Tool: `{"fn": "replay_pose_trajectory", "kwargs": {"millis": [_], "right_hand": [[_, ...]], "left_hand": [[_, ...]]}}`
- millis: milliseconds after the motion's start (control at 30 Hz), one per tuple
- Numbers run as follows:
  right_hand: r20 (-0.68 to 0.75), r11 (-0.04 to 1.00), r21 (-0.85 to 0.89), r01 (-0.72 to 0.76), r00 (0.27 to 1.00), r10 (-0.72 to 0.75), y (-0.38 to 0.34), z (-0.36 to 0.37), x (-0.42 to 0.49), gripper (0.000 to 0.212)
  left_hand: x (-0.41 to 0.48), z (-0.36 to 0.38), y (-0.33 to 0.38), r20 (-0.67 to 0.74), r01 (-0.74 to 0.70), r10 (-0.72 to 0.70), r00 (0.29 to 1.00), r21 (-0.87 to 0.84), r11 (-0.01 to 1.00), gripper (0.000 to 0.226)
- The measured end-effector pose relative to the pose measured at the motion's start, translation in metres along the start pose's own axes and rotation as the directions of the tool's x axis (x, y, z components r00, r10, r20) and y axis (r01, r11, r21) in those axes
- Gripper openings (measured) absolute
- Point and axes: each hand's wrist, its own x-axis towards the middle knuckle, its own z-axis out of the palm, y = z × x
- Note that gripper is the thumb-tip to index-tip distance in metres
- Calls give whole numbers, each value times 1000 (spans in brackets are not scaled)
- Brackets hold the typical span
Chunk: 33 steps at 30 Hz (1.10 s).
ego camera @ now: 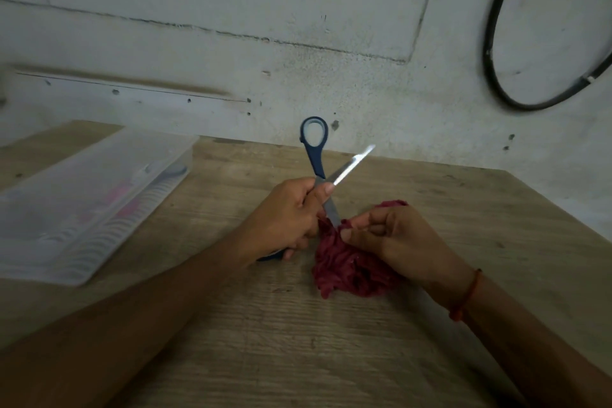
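Blue-handled scissors (pixel 316 156) are wide open, held near their pivot by my left hand (pixel 284 219). One handle loop points up and away; the other pokes out below my palm. One blade points up to the right and the other runs down into a dark red fluffy bundle of yarn or cloth strips (pixel 347 268) lying on the wooden table (pixel 298 341). My right hand (pixel 394 242) rests on the bundle's right side and pinches a bit of it at the top, next to the lower blade's tip.
A clear plastic box (pixel 89 205) with a lid lies on the table's left side, with blurred pink and dark items inside. A grey concrete wall stands right behind the table. A black cable loop (pixel 496 76) hangs on the wall at the upper right.
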Motion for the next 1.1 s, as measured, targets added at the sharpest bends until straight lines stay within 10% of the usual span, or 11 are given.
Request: {"fn": "replay_pose_trajectory", "kwargs": {"millis": [433,633,933,1100], "right_hand": [[-59,973,232,-7,998,22,7,12,-1,12],[-296,991,-97,92,948,-117,4,19,5,15],[140,955,-263,141,984,-106,2,-18,-8,17],[-227,810,-585,51,948,-224,-1,-59,-8,18]], "left_hand": [[1,8,0,-14,-93,96,995,112,989,35],[2,10,-1,-37,-201,216,976,235,951,35],[-3,-2,2,17,-28,28,999,8,1000,36],[-2,-5,6,-84,-57,52,995,-54,997,33]]}}
